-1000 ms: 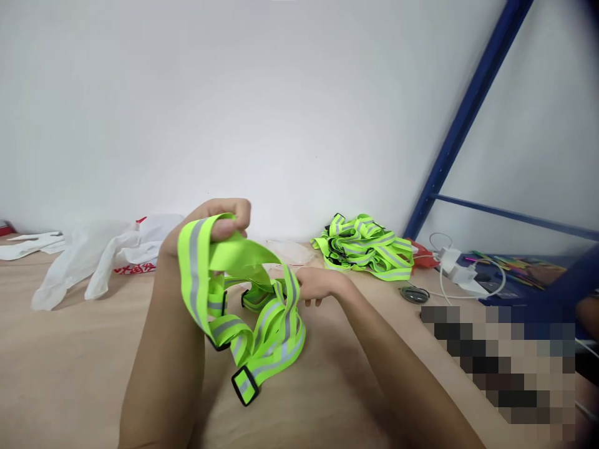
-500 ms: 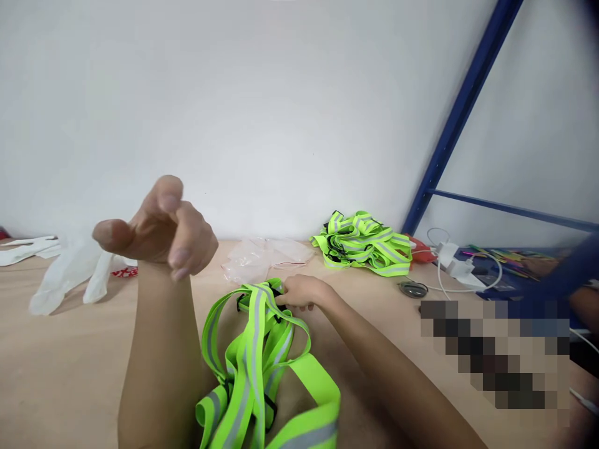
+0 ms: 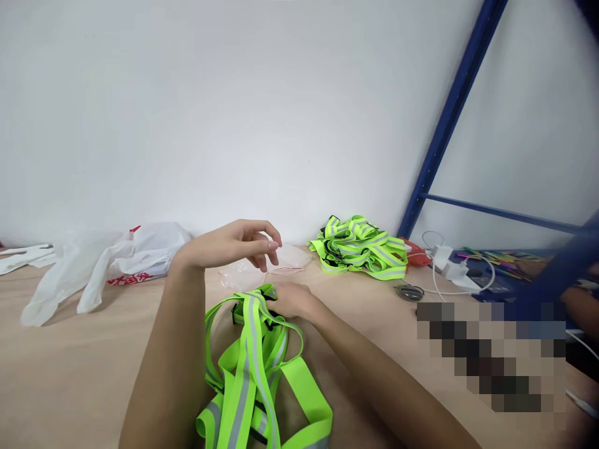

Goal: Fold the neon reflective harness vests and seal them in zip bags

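Observation:
A tangle of neon-green reflective straps with grey stripes and black buckles lies on the table in front of me. At its far end, my right hand is closed on the straps; its fingertips are partly hidden behind them. My left hand hangs in the air above and beyond the straps, empty, with its fingers bent and apart. Behind the left hand lies a clear plastic bag, partly covered by it.
A second pile of green reflective straps sits by the wall. Left are white gloves and a white plastic bag with red print. Right are a computer mouse, white chargers with cables, and a blue metal frame.
My left hand has swung right and slightly down, from above the white bag to over the clear bag. My right hand stays at the far end of the straps.

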Demonstrator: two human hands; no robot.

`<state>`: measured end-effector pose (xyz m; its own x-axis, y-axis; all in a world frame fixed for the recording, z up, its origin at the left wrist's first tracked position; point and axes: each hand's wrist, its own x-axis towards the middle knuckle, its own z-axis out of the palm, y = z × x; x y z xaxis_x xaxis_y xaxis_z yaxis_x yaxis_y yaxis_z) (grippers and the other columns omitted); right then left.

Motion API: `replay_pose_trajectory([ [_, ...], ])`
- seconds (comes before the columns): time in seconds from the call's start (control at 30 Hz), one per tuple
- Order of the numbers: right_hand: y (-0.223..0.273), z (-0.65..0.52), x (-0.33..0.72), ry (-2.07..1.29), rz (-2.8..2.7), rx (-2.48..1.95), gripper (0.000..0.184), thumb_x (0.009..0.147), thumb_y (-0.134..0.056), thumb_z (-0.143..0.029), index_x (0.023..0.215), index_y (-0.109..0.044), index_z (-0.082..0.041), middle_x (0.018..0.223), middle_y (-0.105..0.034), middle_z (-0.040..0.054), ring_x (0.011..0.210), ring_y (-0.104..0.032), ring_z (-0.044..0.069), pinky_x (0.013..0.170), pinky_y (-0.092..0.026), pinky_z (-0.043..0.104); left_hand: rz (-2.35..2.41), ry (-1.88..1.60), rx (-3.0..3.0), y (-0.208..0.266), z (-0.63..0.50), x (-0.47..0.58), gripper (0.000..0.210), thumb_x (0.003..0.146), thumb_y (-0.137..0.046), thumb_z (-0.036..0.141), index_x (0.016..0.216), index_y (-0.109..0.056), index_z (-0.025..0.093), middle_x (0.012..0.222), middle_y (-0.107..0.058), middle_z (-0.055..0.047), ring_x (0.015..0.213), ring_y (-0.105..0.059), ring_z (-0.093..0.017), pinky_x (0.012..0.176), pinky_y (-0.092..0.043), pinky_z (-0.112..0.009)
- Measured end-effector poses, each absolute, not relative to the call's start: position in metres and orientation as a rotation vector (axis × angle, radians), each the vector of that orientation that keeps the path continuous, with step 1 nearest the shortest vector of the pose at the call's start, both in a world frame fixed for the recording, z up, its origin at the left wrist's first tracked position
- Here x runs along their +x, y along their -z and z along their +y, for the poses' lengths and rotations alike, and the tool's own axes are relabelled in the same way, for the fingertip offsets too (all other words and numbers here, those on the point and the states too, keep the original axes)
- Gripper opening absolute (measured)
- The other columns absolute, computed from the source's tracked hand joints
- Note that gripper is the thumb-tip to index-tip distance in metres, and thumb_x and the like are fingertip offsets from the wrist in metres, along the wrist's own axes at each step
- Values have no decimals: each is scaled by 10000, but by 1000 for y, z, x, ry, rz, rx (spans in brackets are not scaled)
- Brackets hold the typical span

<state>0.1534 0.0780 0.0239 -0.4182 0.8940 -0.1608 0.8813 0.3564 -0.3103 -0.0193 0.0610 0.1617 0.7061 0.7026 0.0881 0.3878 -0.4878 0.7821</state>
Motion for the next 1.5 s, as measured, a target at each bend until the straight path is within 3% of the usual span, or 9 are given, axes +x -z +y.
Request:
replay_pose_trajectory([
  [0.2,-23,76,152,-537,-2537,-1722,553,844,-455,-678,1130,-717,-284,1149,-747,89,1081,-670,355,892,-491,461,1081,-367,2189,-153,70,-4,447,848,-598,604,1050,-609,206,1007,-740,-90,856,-710,-222,747,-524,-315],
  [0.37,-24,72,148,-505,-2566,-1725,487,823,-499,-603,1079,-721,-253,1106,-755,95,1059,-676,343,860,-495,430,1111,-292,2212,-148,76,6,463,853,-574,621,1066,-602,211,1024,-740,-82,867,-710,-225,715,-505,-304],
  [0.63,-27,79,153,-565,-2751,-1555,344,745,-594,-526,875,-707,-228,859,-756,43,795,-699,271,628,-477,318,1129,-253,2233,-146,75,11,455,855,-566,613,1092,-613,227,1022,-743,-66,870,-705,-219,701,-479,-295],
  [0.77,-36,88,168,-663,-2672,-1615,353,715,-629,-510,830,-691,-182,902,-749,81,793,-687,259,561,-444,294,1148,-254,2267,-146,74,11,471,859,-541,629,1106,-616,235,1015,-744,-68,892,-696,-233,684,-463,-296],
  [0.93,-68,88,202,-692,-2512,-1513,344,688,-691,-413,947,-667,-186,958,-733,59,833,-662,224,611,-439,269,1175,-330,2319,-144,76,10,497,851,-536,619,1145,-616,225,1140,-720,-94,1008,-662,-260,808,-488,-335],
  [1.1,-102,72,229,-424,-2290,-1227,307,713,-680,-315,995,-624,-206,979,-697,31,872,-620,196,724,-441,270,1218,-515,2281,-141,80,9,579,843,-548,649,1235,-582,224,1269,-670,-122,1114,-639,-281,888,-515,-362],
  [1.33,-123,50,235,-122,-2138,-1047,290,716,-661,-271,998,-620,-217,968,-683,28,860,-604,196,754,-442,290,1083,-683,2081,-148,74,14,470,793,-645,623,910,-646,167,874,-697,-73,688,-659,-189,668,-561,-329],
  [1.5,-122,46,229,47,-2126,-924,322,732,-655,-250,1048,-607,-215,1015,-693,47,872,-627,203,766,-459,295,1017,-637,2068,-151,70,11,433,823,-632,589,733,-624,165,668,-584,-16,605,-587,-151,573,-517,-272],
])
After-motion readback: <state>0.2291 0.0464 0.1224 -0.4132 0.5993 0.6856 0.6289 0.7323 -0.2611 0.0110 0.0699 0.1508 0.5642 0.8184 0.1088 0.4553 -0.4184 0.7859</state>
